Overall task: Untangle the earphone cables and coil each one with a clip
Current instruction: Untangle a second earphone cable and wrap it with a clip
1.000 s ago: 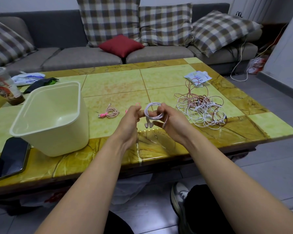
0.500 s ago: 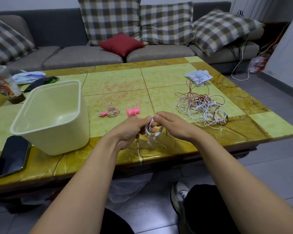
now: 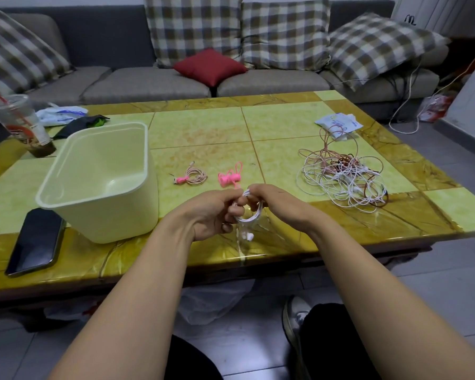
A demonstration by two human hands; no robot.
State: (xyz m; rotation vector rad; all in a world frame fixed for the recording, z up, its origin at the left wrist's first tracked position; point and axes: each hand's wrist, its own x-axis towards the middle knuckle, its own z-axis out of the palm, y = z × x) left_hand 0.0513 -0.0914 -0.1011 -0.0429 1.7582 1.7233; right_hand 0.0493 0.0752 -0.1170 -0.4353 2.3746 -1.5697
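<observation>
On the glossy yellow-green tiled table (image 3: 203, 127) stands a pale yellow plastic tub (image 3: 99, 187), and well to its right lies a loose tangle of white and pink earphone cables (image 3: 343, 176). Above the near edge, the left hand (image 3: 211, 212) and right hand (image 3: 274, 204) both pinch a small coiled white earphone cable (image 3: 251, 215), its earbuds dangling. Just beyond lie pink clips (image 3: 228, 178) and a clipped pink cable coil (image 3: 194, 175).

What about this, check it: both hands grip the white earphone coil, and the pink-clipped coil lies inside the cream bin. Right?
One point is wrong: the head view shows the pink-clipped coil on the table beside the cream bin, not inside it. The left hand and right hand do grip the white earphone coil.
</observation>
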